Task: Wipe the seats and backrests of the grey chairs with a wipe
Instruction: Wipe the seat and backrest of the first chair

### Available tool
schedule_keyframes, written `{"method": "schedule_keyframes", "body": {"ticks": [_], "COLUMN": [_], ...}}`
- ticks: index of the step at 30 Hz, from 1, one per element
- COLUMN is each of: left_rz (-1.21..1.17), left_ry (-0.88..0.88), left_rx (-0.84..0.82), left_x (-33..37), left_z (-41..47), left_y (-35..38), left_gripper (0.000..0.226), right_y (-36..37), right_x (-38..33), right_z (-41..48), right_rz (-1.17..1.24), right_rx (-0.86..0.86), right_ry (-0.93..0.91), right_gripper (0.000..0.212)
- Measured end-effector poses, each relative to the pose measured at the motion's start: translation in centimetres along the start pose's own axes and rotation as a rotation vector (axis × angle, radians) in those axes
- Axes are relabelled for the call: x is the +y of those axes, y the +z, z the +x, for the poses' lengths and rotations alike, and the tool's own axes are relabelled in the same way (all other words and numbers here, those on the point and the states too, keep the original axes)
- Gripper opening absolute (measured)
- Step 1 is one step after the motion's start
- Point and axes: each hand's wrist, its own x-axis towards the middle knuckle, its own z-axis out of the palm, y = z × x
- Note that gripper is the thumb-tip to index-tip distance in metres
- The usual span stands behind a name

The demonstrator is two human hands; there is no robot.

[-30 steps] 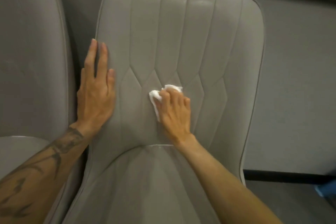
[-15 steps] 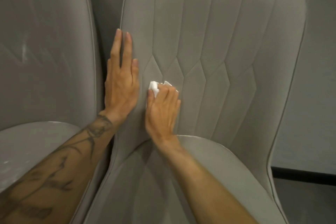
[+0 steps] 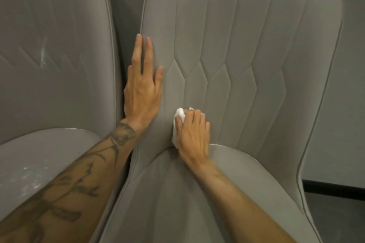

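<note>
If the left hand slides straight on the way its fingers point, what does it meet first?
Nothing, as far as the picture shows. The left hand lies flat along the left edge of the chair backrest, fingers pointing up it. Only bare backrest lies ahead; the wipe sits lower, under the right hand.

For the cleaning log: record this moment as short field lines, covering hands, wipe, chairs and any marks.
left hand: flat, fingers extended, on the backrest's left edge
right hand: pressing the wipe on the lower backrest, just above the seat
wipe: white, crumpled, mostly under the hand
right chair: grey, stitched panels, no marks visible
left chair: grey, whitish streaks on backrest, specks on seat
wall: grey, behind the chairs
</note>
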Motion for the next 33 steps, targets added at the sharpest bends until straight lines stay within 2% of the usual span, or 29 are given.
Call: {"method": "schedule_keyframes", "body": {"ticks": [2, 4, 7, 10, 13, 15, 18, 21, 23, 25, 27, 30, 33], "left_rz": [0.009, 0.001, -0.004, 0.025, 0.047, 0.058, 0.052, 0.042, 0.051, 0.055, 0.054, 0.044, 0.039], "left_ry": [-0.005, -0.030, -0.064, -0.070, -0.057, -0.057, -0.055, -0.051, -0.052, -0.058, -0.045, -0.049, -0.052], "left_rx": [-0.022, -0.047, -0.092, -0.098, -0.085, -0.080, -0.079, -0.085, -0.080, -0.076, -0.081, -0.085, -0.088], "left_x": [0.0, 0.1, 0.1, -0.2, -0.2, -0.3, -0.6, -0.5, -0.5, -0.6, -0.6, -1.0, -1.0], "left_z": [-0.8, -2.3, -5.8, -7.6, -7.6, -7.7, -7.8, -7.8, -7.8, -7.7, -7.7, -7.8, -7.8], "left_y": [-0.1, -0.4, -0.7, -0.8, -0.6, -0.5, -0.4, -0.3, -0.4, -0.4, -0.3, -0.4, -0.4], "left_gripper": [0.065, 0.068, 0.071, 0.070, 0.068, 0.067, 0.066, 0.066, 0.066, 0.065, 0.065, 0.067, 0.068], "right_y": [-1.1, -2.6, -4.6, -3.8, -1.4, -1.3, -2.8, -3.7, -3.6, -2.9, -2.3, -3.1, -5.6], "right_x": [3.4, 7.2, 10.0, 7.0, 3.2, 3.2, 5.7, 7.5, 6.2, 3.4, 1.0, 3.1, 9.2], "right_z": [-0.7, -1.5, -2.8, -3.0, -3.2, -2.9, -3.1, -3.7, -3.9, -4.1, -4.4, -4.0, -3.7], "right_rz": [-0.121, -0.236, -0.304, -0.143, -0.067, -0.051, -0.051, -0.098, -0.029, 0.141, 0.187, 0.096, -0.047], "right_rx": [-0.062, -0.145, -0.261, -0.341, -0.565, -0.641, -0.683, -0.672, -0.664, -0.651, -0.704, -0.704, -0.704], "right_ry": [-0.200, -0.280, -0.127, 0.073, 0.086, 0.041, -0.096, -0.065, -0.052, -0.147, -0.223, -0.267, -0.184], "right_gripper": [0.019, 0.022, 0.027, 0.025, 0.032, 0.034, 0.035, 0.038, 0.038, 0.031, 0.030, 0.036, 0.043]}}
